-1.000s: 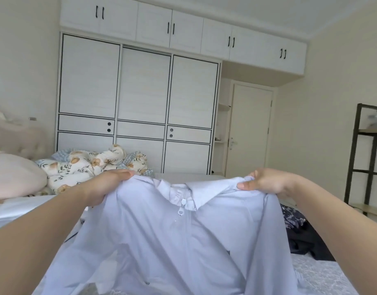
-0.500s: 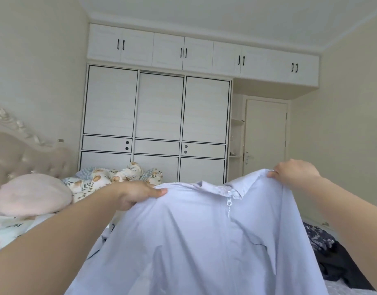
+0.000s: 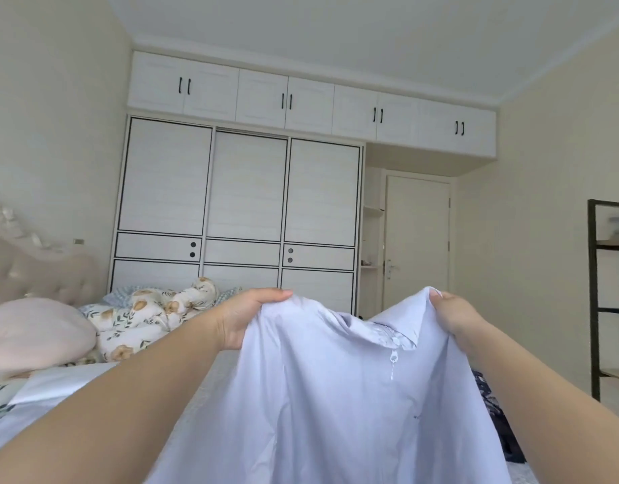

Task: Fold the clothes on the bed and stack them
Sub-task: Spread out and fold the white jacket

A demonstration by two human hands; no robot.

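A pale lilac collared shirt (image 3: 329, 406) with a short zip at the neck hangs in the air in front of me, above the bed (image 3: 49, 410). My left hand (image 3: 245, 316) grips its left shoulder, and my right hand (image 3: 453, 314) grips its right shoulder by the collar. The shirt's body drapes down out of view at the bottom. A dark patterned garment (image 3: 495, 413) lies on the bed to the right, partly hidden behind my right forearm.
A pink pillow (image 3: 35, 330) and a bunched floral duvet (image 3: 143, 319) lie by the padded headboard at left. A white wardrobe (image 3: 238, 211) fills the far wall, with a door (image 3: 418, 242) beside it. A dark metal shelf (image 3: 612, 302) stands at the right edge.
Both hands stayed on the shirt's shoulders and lifted it. The collar and zip have shifted to the right, and the fabric now sags between my hands. My view has tilted upward.
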